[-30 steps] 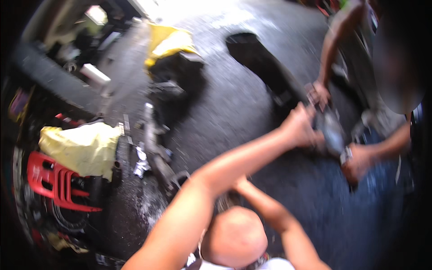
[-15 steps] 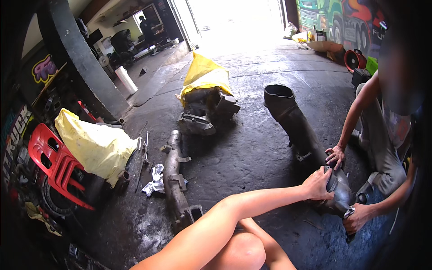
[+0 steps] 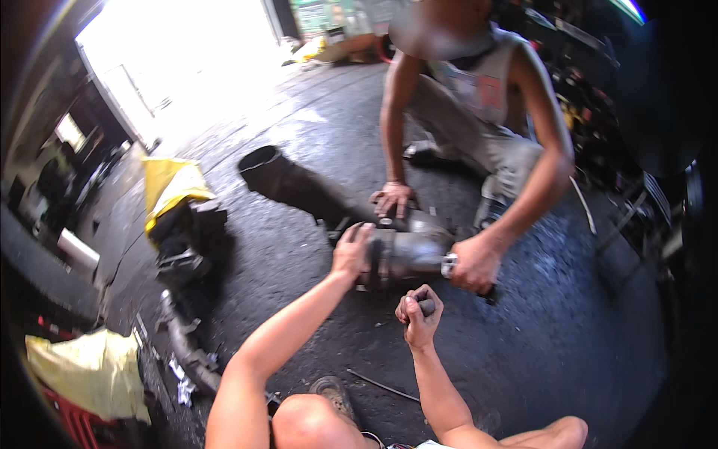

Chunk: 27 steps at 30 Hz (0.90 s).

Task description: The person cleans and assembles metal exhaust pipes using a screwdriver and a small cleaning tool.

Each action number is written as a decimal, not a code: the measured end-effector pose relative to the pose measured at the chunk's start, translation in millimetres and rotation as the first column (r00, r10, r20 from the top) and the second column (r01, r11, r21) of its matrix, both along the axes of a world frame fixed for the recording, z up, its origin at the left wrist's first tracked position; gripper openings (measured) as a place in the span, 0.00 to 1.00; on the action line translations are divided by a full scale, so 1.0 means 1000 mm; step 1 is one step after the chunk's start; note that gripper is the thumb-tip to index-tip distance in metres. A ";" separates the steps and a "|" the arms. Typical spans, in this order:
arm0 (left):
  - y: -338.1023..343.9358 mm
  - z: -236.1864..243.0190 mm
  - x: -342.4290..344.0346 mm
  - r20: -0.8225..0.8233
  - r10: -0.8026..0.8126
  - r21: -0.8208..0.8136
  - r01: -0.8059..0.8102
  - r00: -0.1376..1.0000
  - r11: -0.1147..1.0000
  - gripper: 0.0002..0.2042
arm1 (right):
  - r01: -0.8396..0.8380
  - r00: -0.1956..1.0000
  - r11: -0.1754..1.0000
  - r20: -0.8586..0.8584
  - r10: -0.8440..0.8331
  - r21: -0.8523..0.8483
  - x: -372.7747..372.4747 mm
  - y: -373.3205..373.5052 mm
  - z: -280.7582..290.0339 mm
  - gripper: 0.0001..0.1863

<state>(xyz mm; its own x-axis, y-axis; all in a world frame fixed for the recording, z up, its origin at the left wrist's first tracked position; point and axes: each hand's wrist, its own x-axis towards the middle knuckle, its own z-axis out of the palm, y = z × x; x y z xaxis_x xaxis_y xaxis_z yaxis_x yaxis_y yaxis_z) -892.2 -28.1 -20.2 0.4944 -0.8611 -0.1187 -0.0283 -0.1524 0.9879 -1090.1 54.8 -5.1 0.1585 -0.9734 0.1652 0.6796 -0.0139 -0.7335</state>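
Observation:
A large dark metal pipe lies on the floor in front of me, its wide mouth pointing to the far left. My left hand grips the pipe's near side, beside a band-like collar. My right hand is a fist just short of the pipe, closed round a dark, round-ended object; the rest of it is hidden. Across from me a co-worker's hand presses on the pipe's top. That person's other hand holds a shiny tool or fitting at the pipe's right end, blurred.
A crouching co-worker faces me beyond the pipe. Left of it stand a metal assembly under a yellow sack, a slimmer pipe and crumpled foil. A thin rod lies near my foot. Another yellow sack covers red chairs.
My view has swung right, so everything sits further left. My right hand has come up into sight with a dark object in it. My left hand stays on the pipe.

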 end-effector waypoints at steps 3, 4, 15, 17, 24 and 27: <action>-0.012 0.004 -0.021 -0.001 -0.015 0.091 0.015 1.000 0.996 0.35 | 0.129 0.982 0.980 0.159 -0.104 -0.152 -0.058 -0.022 0.034 0.12; -0.015 -0.001 -0.024 -0.037 -0.028 0.118 0.032 0.999 0.993 0.34 | 0.178 0.963 0.975 0.228 -0.145 -0.130 -0.074 -0.026 0.043 0.11; 0.003 0.024 -0.030 -0.167 -0.010 0.244 0.051 0.986 0.969 0.30 | 0.412 0.800 0.911 0.486 -0.352 -0.019 -0.127 -0.063 0.071 0.13; 0.002 0.024 -0.032 -0.140 -0.002 0.252 0.038 0.990 0.967 0.31 | 0.431 0.762 0.902 0.528 -0.375 0.018 -0.137 -0.069 0.072 0.14; -0.005 0.021 -0.031 -0.182 -0.015 0.201 0.052 0.983 0.978 0.29 | 0.530 0.736 0.831 0.397 -0.549 0.167 -0.074 -0.082 0.081 0.08; -0.002 0.014 -0.023 -0.214 -0.011 0.216 0.059 0.977 0.975 0.28 | 0.497 0.776 0.865 0.407 -0.481 0.075 -0.092 -0.084 0.072 0.08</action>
<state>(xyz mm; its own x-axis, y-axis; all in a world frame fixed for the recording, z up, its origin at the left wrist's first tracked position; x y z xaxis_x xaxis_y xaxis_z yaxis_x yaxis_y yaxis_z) -915.3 -30.4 -5.8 0.4080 -0.8182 -0.4050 0.1672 -0.3691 0.9142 -1181.6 -29.3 66.9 -0.4245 -0.8943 0.1414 0.8054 -0.4444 -0.3922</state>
